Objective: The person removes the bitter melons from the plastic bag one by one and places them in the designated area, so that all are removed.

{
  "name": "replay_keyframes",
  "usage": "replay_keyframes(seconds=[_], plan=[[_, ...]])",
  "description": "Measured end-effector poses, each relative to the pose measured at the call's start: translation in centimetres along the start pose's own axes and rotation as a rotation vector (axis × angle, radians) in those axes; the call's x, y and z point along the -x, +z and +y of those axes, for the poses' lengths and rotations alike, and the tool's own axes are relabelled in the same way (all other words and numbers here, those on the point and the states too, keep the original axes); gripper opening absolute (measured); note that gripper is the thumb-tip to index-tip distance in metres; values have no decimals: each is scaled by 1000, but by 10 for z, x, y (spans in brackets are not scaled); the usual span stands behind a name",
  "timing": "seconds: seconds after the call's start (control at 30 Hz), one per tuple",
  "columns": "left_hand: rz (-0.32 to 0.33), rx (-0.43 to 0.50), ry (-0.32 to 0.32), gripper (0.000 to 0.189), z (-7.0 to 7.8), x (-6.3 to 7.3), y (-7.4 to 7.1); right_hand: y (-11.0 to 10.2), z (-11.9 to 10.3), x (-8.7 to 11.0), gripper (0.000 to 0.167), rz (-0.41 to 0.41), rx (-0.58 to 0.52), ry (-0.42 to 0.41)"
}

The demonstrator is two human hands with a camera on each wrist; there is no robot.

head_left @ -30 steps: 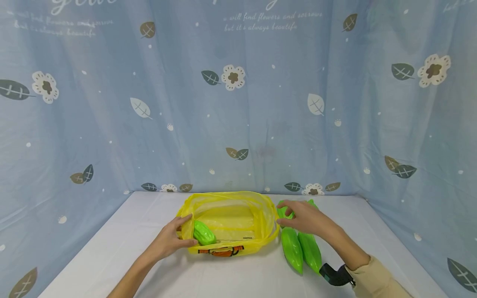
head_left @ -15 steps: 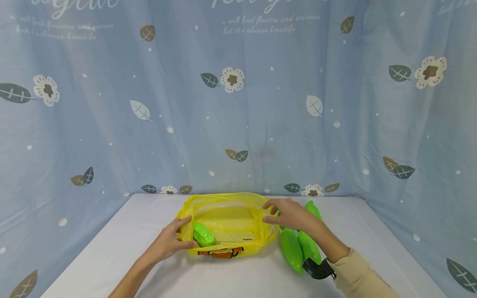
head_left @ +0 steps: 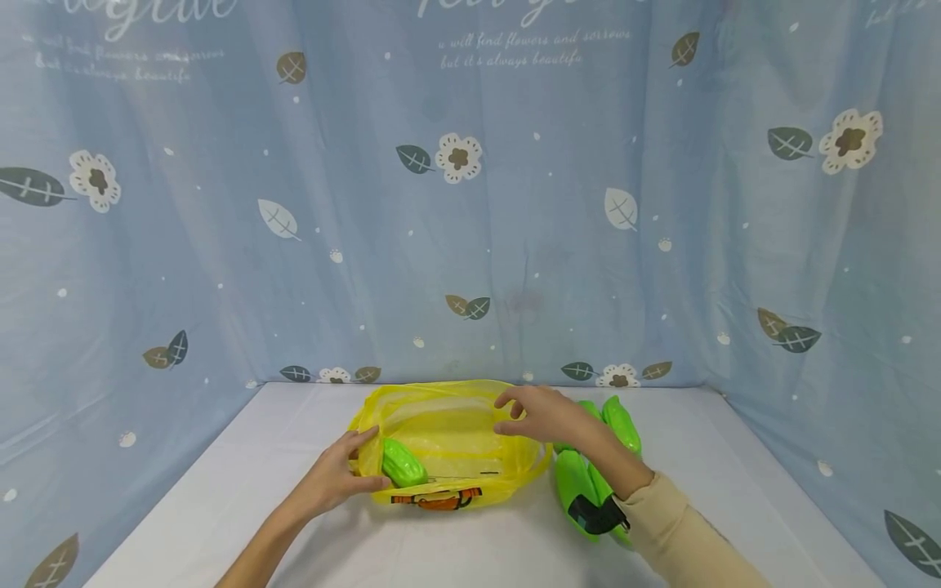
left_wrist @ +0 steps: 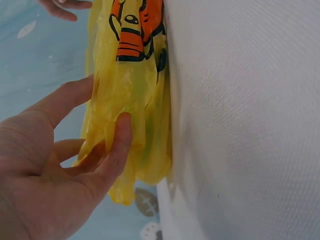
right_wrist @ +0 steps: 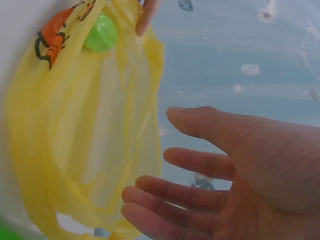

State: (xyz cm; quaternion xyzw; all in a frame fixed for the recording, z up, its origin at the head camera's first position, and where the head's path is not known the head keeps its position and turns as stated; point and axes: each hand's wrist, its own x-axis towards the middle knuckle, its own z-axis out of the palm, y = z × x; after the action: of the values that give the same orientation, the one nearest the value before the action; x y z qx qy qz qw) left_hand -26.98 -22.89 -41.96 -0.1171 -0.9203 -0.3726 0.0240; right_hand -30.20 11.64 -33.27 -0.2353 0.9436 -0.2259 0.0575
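A yellow plastic bag [head_left: 456,437] lies on the white table with its mouth spread wide and an orange print on its near side. My left hand [head_left: 338,474] holds the bag's left edge, thumb in front and fingers behind; the left wrist view shows the plastic between thumb and fingers [left_wrist: 122,132]. Inside, at the left, rests a glossy green ribbed object [head_left: 403,464] like a toy vegetable. Above the bag's right side hovers my right hand [head_left: 544,418]. Its fingers are relaxed and hold nothing, as the right wrist view shows [right_wrist: 200,170].
Right of the bag lie several long green vegetable-like pieces [head_left: 622,425], partly hidden under my right forearm. A black device [head_left: 597,516] is strapped at the right wrist. A blue patterned curtain [head_left: 470,245] hangs behind and beside the white table [head_left: 456,555].
My right hand has moved left from the green pieces to over the bag's right side, uncovering more of the pieces at the back. The left hand and the bag have stayed in place.
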Motion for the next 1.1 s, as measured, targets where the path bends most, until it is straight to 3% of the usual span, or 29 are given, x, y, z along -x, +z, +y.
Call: replay_keyframes(seconds=[0.4,0.73,1.1], plan=[[6,-8,-6,89,0,0,0,10,-13,-18,37,-45,-43,-74],[0,3,-7,89,0,1,1,22,-19,-33,38,-67,-101,-68],[-4,-5,-5,89,0,0,1,36,-31,-41,40,-86,-95,-71]])
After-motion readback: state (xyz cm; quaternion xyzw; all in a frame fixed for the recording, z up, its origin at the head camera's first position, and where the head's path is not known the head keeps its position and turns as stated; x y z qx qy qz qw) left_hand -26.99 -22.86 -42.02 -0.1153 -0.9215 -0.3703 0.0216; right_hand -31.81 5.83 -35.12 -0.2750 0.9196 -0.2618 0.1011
